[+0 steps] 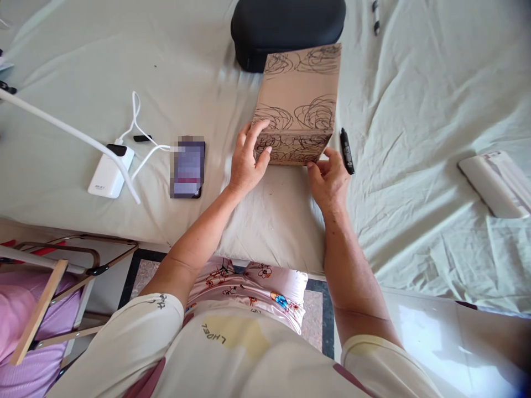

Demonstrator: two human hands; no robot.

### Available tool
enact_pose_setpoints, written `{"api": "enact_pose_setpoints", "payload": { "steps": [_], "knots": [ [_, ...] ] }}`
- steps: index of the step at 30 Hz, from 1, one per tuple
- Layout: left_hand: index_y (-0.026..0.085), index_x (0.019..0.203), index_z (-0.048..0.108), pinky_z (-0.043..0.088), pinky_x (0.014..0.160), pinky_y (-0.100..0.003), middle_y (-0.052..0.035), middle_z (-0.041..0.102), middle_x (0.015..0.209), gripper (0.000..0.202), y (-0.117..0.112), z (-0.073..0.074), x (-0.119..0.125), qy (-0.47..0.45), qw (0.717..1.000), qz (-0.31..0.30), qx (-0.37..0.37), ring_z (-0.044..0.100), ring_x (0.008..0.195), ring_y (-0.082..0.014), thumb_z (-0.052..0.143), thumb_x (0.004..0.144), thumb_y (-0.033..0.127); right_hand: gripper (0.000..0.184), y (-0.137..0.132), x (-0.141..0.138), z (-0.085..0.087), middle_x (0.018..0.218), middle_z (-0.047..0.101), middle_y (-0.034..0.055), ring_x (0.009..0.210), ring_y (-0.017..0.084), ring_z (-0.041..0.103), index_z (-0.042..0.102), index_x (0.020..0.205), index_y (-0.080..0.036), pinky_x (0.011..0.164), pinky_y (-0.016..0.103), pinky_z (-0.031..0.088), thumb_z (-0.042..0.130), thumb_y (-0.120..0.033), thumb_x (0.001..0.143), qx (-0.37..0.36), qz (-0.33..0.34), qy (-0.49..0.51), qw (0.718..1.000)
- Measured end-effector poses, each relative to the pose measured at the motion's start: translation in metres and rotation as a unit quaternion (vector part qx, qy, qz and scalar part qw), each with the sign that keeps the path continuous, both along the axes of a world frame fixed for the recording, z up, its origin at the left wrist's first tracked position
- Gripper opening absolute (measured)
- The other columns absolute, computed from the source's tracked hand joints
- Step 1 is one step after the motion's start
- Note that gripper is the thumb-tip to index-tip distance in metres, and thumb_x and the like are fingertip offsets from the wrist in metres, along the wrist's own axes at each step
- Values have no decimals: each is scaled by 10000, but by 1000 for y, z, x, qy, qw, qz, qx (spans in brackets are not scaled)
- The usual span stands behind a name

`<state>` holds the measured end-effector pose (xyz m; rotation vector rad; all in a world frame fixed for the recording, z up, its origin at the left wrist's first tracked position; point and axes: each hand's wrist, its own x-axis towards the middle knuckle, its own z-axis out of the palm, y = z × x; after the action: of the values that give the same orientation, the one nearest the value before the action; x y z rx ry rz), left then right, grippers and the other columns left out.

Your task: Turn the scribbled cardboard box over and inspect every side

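A cardboard box (299,94) covered with black scribbles lies on a pale sheet. My left hand (246,159) rests on the box's near left corner with its fingers spread over the cardboard. My right hand (328,178) touches the near right corner, fingers curled against the bottom edge. A black marker (347,151) lies on the sheet just right of my right hand, apart from it.
A black case (286,25) sits behind the box. A phone (188,167), a white power bank (110,172) with white cable and a white lamp arm (62,128) lie left. A white flat object (493,185) is at the right. A wooden-framed chair (50,287) stands lower left.
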<state>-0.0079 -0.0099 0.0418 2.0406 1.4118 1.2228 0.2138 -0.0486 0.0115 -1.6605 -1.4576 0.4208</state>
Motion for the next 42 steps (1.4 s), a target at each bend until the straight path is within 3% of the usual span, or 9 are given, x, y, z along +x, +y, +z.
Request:
{"api": "enact_pose_setpoints", "payload": {
  "steps": [5, 8, 10, 13, 17, 24, 30, 35, 42],
  "knots": [
    [322, 1400, 459, 590, 1078, -381, -102, 575, 1476, 450, 8, -15, 2, -127, 991, -14, 37, 539, 1435, -252, 553, 1029, 557, 552, -1, 0, 2, 959, 737, 53, 795, 199, 688, 563, 1364, -247, 778, 431, 607, 557, -644, 980, 88, 10, 35, 995],
    [339, 1396, 445, 629, 870, -307, -106, 543, 1480, 542, 11, -21, 3, -193, 980, -42, -2, 559, 1384, -257, 608, 982, 649, 546, 0, 1, 1, 929, 685, 31, 783, 184, 665, 565, 1366, -252, 790, 434, 606, 543, -648, 991, 144, -2, 56, 988],
    [346, 1374, 450, 626, 879, -314, -94, 533, 1472, 562, 11, -24, 5, -224, 972, -59, -29, 577, 1350, -252, 650, 955, 664, 531, 0, -1, 3, 914, 658, 33, 786, 187, 655, 556, 1383, -262, 794, 433, 605, 537, -630, 1000, 162, -8, 71, 984],
    [330, 1300, 465, 594, 1019, -379, -72, 554, 1393, 518, 11, -27, 8, -265, 958, -85, -73, 629, 1258, -230, 710, 941, 611, 577, -1, -4, 7, 881, 653, 38, 771, 194, 646, 474, 1479, -276, 736, 398, 589, 582, -565, 992, 162, -16, 98, 982],
    [311, 1216, 424, 601, 996, -422, -46, 561, 1262, 415, 7, -28, 14, -334, 920, -111, -174, 685, 1049, -174, 735, 962, 416, 699, 2, -4, 4, 831, 657, 11, 728, 191, 646, 379, 1544, -284, 663, 367, 566, 652, -520, 946, 144, -22, 117, 982],
    [289, 1150, 425, 621, 998, -403, -7, 571, 1203, 328, -5, -8, 19, -395, 882, -105, -233, 676, 1003, -115, 651, 952, 158, 423, 3, -6, -6, 854, 732, 50, 727, 210, 696, 638, 1128, -247, 682, 409, 602, 777, -522, 839, 19, 33, 35, 999],
    [267, 1127, 414, 612, 1033, -423, 28, 601, 1015, 295, -8, -3, 21, -448, 831, -109, -310, 698, 984, -112, 638, 967, 161, 528, -2, -6, 0, 849, 748, 30, 683, 206, 709, 552, 1456, -290, 701, 416, 614, 582, -539, 991, 16, 42, 29, 999],
    [270, 1122, 481, 592, 1043, -453, 4, 683, 1021, 301, -8, -5, 19, -381, 861, -110, -318, 720, 1063, -184, 734, 959, 257, 548, 1, -4, -4, 910, 726, 36, 757, 197, 703, 538, 1490, -295, 740, 411, 618, 489, -597, 1035, 92, 11, 63, 994],
    [231, 1077, 640, 572, 690, -192, -22, 704, 1091, 86, -3, -12, 19, -302, 915, -126, -237, 716, 918, -131, 632, 998, 195, 460, 8, 9, -6, 912, 643, 39, 779, 191, 652, 628, 1315, -300, 724, 400, 577, 469, -634, 1042, 233, -70, 62, 968]
  ]
}}
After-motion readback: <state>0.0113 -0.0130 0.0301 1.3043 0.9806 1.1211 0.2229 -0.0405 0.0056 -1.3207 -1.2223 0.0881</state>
